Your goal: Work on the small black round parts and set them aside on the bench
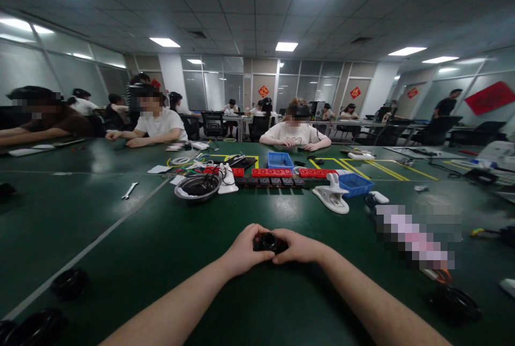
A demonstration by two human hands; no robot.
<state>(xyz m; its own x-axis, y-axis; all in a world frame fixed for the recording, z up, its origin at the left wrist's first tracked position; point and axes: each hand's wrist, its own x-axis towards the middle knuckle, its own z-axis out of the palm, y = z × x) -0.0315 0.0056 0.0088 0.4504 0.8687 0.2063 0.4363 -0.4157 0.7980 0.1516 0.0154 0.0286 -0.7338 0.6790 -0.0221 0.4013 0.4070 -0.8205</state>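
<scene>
A small black part with a round, ring-like opening is held between my two hands, low over the green table. From the left side my left hand closes round it, with the thumb along the near edge. My right hand grips the same part from the right, and the two thumb tips almost meet in front. The fingers cover most of its sides, so its full shape is hidden. Its opening faces up towards me.
Black round parts lie at lower left, another black ring part at lower right. Beyond my hands are a metal bowl, white clamp bases, red power strips and blue trays. A wrench lies left. People sit opposite.
</scene>
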